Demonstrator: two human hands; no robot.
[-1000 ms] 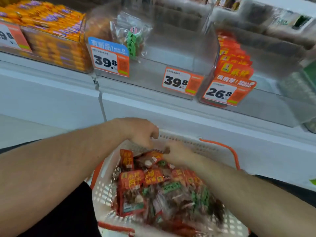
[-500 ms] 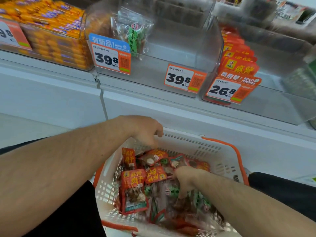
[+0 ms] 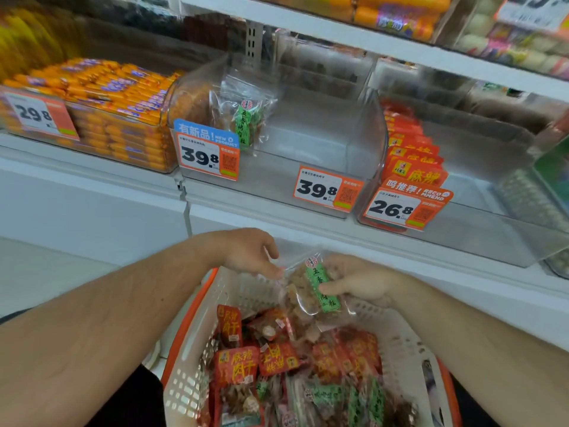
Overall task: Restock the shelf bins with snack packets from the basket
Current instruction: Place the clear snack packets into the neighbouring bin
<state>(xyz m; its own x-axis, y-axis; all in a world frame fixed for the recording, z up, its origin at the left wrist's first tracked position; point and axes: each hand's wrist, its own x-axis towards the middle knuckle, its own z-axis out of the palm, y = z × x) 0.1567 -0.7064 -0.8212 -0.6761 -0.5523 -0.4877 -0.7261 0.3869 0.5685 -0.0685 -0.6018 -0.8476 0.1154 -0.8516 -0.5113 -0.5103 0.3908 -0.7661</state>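
While both hands (image 3: pixel 246 257) (image 3: pixel 360 282) grip one green-label packet (image 3: pixel 311 291), red packets (image 3: pixel 235 365) fill the basket (image 3: pixel 184 383).

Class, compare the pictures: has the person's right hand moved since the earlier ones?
Yes. The right hand has risen out of the packet pile in the basket toward its far rim, now holding a clear green-labelled packet above the pile.
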